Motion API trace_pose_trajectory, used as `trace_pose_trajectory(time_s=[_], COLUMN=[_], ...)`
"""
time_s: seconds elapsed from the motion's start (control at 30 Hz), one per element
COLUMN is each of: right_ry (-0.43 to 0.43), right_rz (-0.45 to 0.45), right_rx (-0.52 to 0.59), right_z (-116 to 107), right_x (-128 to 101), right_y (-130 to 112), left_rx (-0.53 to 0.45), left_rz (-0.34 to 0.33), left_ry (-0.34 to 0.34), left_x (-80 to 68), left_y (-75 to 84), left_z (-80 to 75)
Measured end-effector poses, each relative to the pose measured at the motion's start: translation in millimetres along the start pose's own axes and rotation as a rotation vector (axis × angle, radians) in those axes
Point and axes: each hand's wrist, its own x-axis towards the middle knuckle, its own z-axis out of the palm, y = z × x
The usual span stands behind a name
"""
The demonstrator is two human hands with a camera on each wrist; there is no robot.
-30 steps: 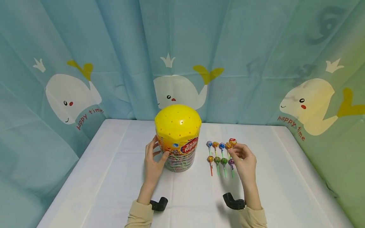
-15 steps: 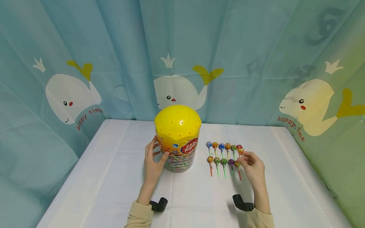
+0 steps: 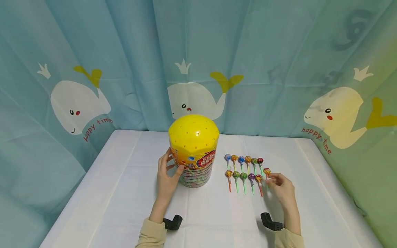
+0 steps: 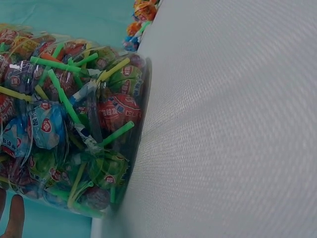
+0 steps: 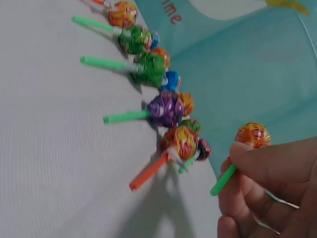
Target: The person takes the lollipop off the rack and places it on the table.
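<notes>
A clear tub with a yellow domed lid [image 3: 193, 137] stands mid-table, packed with wrapped lollipops [image 4: 74, 124]. My left hand [image 3: 166, 174] rests against its left side, thumb and fingers curved round the wall. To the tub's right two rows of lollipops [image 3: 243, 168] lie on the white table [image 3: 124, 193]. At the right end of the rows my right hand [image 3: 280, 187] pinches the green stick of an orange-wrapped lollipop [image 3: 266, 172] [image 5: 252, 136], held just above the table beside a red-stick lollipop [image 5: 179, 141].
A blue curtain with white whales [image 3: 195, 100] surrounds the table on three sides. Black wrist mounts [image 3: 173, 222] sit at both sleeves. Bare cloth lies left of the tub and along the front edge.
My right hand moved right and down along the rows. More lollipops now lie at the rows' right end, and it holds another one. The left hand stayed on the tub.
</notes>
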Motion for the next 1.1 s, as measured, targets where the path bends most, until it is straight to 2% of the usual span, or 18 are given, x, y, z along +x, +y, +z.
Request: trace_pose_trajectory(time_s=[0.17, 0.37, 0.6, 0.73, 0.83, 0.97, 1.1], right_ry=[-0.040, -0.070, -0.047, -0.029, -0.020, -0.009, 0.005], right_rz=[0.020, 0.056, 0.082, 0.093, 0.095, 0.090, 0.097], right_rx=[-0.072, -0.101, -0.113, -0.122, -0.133, -0.159, -0.180], right_z=[-3, -2, 2, 5, 7, 8, 10], right_x=[0, 1, 2, 2, 2, 2, 1], right_y=[6, 9, 12, 12, 12, 11, 12], left_rx=[-0.006, 0.008, 0.011, 0.010, 0.016, 0.022, 0.009], left_rz=[0.001, -0.023, -0.020, -0.039, -0.060, -0.059, -0.053], left_ry=[-0.002, -0.008, -0.004, -0.008, -0.010, -0.002, -0.004], left_x=[0.3, 0.3, 0.6, 2.5, 3.1, 1.4, 0.9], left_y=[-0.9, 0.2, 0.5, 24.8, 30.2, 8.0, 2.9], left_z=[-0.5, -0.9, -0.3, -2.5, -2.0, 0.7, -0.3])
